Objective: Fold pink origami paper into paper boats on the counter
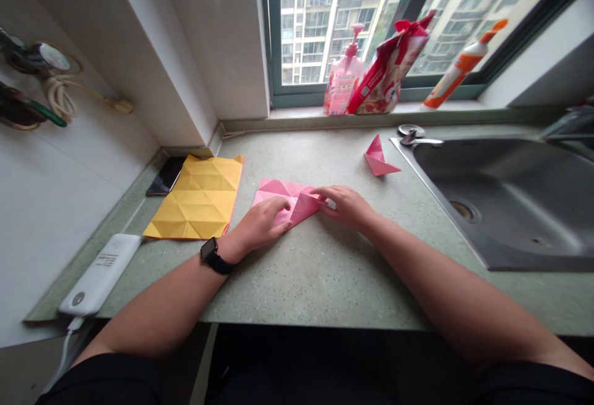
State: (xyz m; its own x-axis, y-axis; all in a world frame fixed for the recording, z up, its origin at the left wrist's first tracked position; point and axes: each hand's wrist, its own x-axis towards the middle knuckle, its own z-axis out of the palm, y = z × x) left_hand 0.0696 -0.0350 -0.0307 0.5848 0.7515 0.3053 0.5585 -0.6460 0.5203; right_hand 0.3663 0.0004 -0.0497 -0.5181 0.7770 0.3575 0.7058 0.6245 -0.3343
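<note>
A pink sheet of origami paper (302, 206) lies on the counter in front of me, creased in triangles, its right part folded over into a pointed flap. My left hand (260, 222), with a black watch on the wrist, holds the paper's left front part, fingers curved over it and thumb by the front edge. At the right tip, my right hand (346, 207) pinches the folded corner between thumb and fingers. Part of the sheet is hidden under the left hand. Farther right stands a folded pink paper piece (379, 157) with raised points.
Creased yellow paper (199, 198) lies at left, partly over a dark phone (163, 177). A white power bank (101, 272) with a cable sits at the front left edge. A steel sink (510, 207) is at right. A pump bottle (344, 80), red bag (392, 71) and orange-white bottle (457, 71) line the sill.
</note>
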